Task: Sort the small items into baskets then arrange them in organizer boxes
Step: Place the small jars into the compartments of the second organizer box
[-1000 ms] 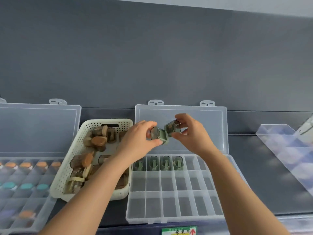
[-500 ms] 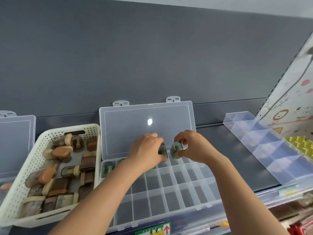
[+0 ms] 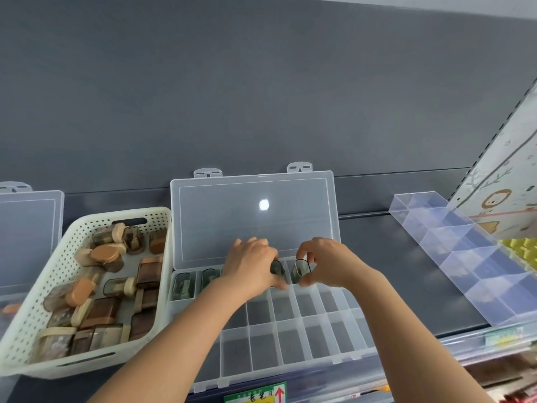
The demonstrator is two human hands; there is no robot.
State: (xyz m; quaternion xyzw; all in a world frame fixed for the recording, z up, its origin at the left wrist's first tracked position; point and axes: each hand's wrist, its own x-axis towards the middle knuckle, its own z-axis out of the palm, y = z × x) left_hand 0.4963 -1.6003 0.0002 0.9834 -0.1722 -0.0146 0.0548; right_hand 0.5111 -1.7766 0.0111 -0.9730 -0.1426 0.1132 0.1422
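Note:
A clear organizer box [image 3: 290,341] lies open on the dark shelf, its lid [image 3: 255,222] leaning against the back wall. My left hand [image 3: 251,266] and my right hand [image 3: 325,261] rest over its back row. Each pinches a small green sharpener: the left one [image 3: 277,269], the right one [image 3: 300,271]. Both sharpeners stand in neighbouring back-row compartments. Two more green sharpeners [image 3: 181,285] sit in the back row's left compartments. A white perforated basket [image 3: 35,303] to the left holds several brown and orange sharpeners [image 3: 104,257].
Another open clear organizer [image 3: 27,228] is cut off at the far left. A long clear divided tray [image 3: 470,257] runs along the right, beside a printed panel [image 3: 505,181]. A price label [image 3: 255,395] sits on the shelf's front edge.
Both hands came down from in front of the lid to the back row, lowering the two green sharpeners into compartments. The view shifted right, so basket and box slid left.

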